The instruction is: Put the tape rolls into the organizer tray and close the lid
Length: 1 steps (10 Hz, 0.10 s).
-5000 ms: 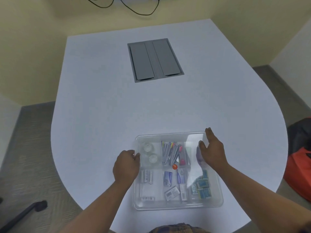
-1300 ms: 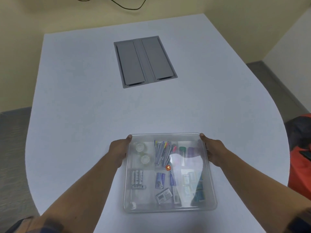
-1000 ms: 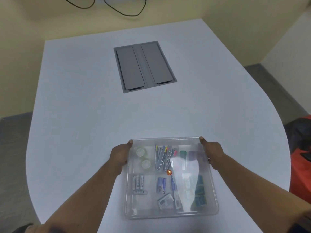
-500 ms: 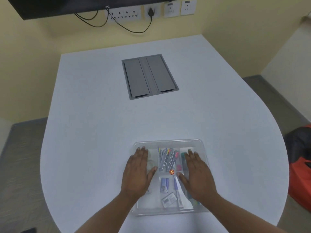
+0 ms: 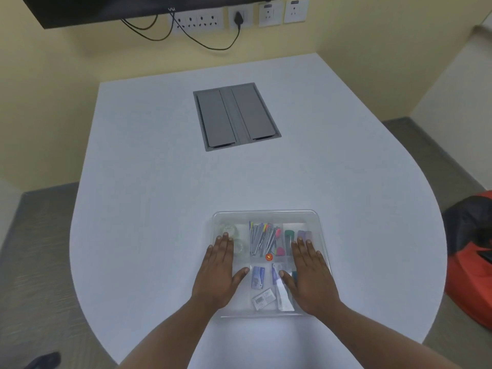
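Observation:
A clear plastic organizer tray (image 5: pixel 266 216) sits at the near edge of the white table, with its transparent lid lying on top. Two clear tape rolls (image 5: pixel 228 230) rest in the far left compartment, partly hidden by my fingers. My left hand (image 5: pixel 218 272) lies flat, palm down, on the left half of the lid. My right hand (image 5: pixel 310 275) lies flat on the right half. Neither hand holds anything. Pens (image 5: pixel 262 237), small packets and other stationery show through the lid.
A grey cable hatch (image 5: pixel 235 115) is set into the table's middle, farther away. Wall sockets with black cables (image 5: pixel 202 35) and a dark screen are on the far wall. A red and black bag (image 5: pixel 471 249) lies on the floor at right.
My hands left the tray's two sides and now press flat on the lid. The view has tilted up, bringing the wall sockets into sight.

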Motion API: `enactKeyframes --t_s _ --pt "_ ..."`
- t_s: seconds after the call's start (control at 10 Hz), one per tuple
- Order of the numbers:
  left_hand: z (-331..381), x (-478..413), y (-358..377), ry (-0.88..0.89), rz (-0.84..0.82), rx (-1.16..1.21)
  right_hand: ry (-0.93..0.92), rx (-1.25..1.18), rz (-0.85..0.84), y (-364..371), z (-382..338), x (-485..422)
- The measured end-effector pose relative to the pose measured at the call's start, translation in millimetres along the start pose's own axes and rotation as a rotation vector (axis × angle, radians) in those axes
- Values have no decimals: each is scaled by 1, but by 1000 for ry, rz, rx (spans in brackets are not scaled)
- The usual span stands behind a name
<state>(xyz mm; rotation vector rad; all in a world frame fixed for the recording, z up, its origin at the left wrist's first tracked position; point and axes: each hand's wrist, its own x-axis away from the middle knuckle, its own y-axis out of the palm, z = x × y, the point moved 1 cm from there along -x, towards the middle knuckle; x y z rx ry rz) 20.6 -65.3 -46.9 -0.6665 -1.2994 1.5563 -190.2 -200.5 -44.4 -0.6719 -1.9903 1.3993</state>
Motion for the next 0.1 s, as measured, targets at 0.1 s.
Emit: enactKeyframes --t_s 0.1 --pt "2 1 -5 13 1 -15 -15 4 -11 -8 0 0"
